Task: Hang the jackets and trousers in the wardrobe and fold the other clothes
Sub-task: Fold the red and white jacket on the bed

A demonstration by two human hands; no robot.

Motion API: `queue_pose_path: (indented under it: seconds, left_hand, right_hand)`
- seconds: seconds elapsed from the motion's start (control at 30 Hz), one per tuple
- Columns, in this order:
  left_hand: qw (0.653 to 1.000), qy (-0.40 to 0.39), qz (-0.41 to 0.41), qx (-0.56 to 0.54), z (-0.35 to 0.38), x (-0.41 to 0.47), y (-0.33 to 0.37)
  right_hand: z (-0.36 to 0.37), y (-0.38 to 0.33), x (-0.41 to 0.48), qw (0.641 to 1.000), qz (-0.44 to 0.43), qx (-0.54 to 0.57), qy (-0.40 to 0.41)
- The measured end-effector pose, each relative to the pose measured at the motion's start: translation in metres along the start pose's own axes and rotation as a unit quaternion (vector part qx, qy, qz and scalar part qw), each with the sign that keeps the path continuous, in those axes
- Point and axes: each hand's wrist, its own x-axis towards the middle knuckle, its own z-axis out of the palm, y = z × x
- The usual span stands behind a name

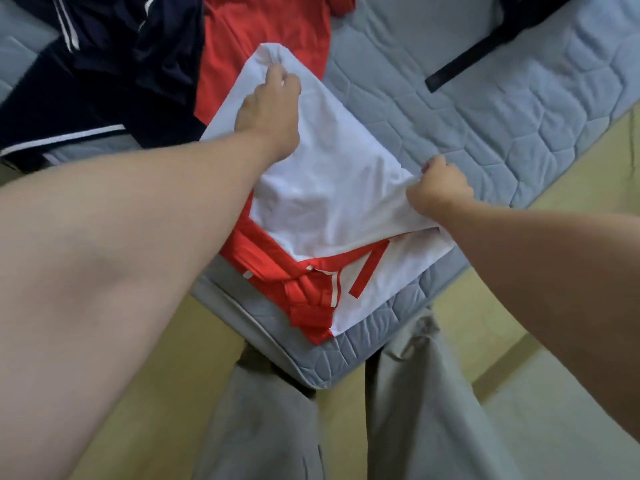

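White-and-red shirt [332,188] lies on the near corner of the grey quilted mattress [485,109], its white part folded over so that red panels, a red band and thin white stripes show along the edge closest to me. From the head view I note the left hand [268,109] reaching across the cloth, fingers curled and bunching the far corner of the white layer into a small peak. Right hand [440,190] is closed in a fist on the shirt's right edge, pinching the fabric so that it pulls taut between the two grips. Navy garment [104,81] with white stripes lies at the far left of the mattress, partly over a red garment [263,32] that runs under the white shirt's far corner. Black strap [485,46] lies well apart at the upper right. Grey trousers [415,410], worn by the person, stand against the mattress corner on a yellowish floor [166,341].
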Motion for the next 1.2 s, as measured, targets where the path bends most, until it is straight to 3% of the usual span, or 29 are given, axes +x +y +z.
queue_pose_path:
  seconds: [0.2, 0.33, 0.47, 0.6, 0.7, 0.83, 1.0, 1.2]
  left_hand:
    - [0.979, -0.059, 0.110, 0.160, -0.014, 0.078, 0.028]
    - [0.942, -0.177, 0.109, 0.265, -0.021, 0.104, 0.037]
    - [0.907, -0.226, 0.108, 0.338, -0.022, 0.114, 0.047]
    - [0.886, -0.273, 0.090, 0.363, -0.025, 0.122, 0.056]
    - [0.913, -0.241, 0.085, 0.318, -0.037, 0.127, 0.061]
    - [0.964, -0.127, 0.084, 0.220, -0.056, 0.145, 0.077]
    - [0.988, -0.004, 0.052, 0.143, -0.078, 0.162, 0.095]
    - [0.997, 0.037, 0.050, 0.054, -0.077, 0.119, 0.085]
  right_hand:
    - [-0.009, 0.033, 0.029, 0.987, 0.007, 0.048, -0.151]
    - [-0.011, 0.039, 0.041, 0.968, -0.035, -0.011, -0.249]
    - [-0.017, 0.039, 0.043, 0.954, -0.071, -0.072, -0.283]
    - [-0.030, 0.044, 0.049, 0.948, -0.031, 0.020, -0.316]
    - [-0.055, 0.052, 0.065, 0.970, -0.046, -0.023, -0.238]
    - [-0.114, 0.063, 0.098, 0.988, -0.094, -0.111, -0.056]
    - [-0.177, 0.061, 0.131, 0.979, -0.097, -0.103, 0.149]
    - [-0.184, 0.065, 0.093, 0.946, -0.101, -0.201, 0.233]
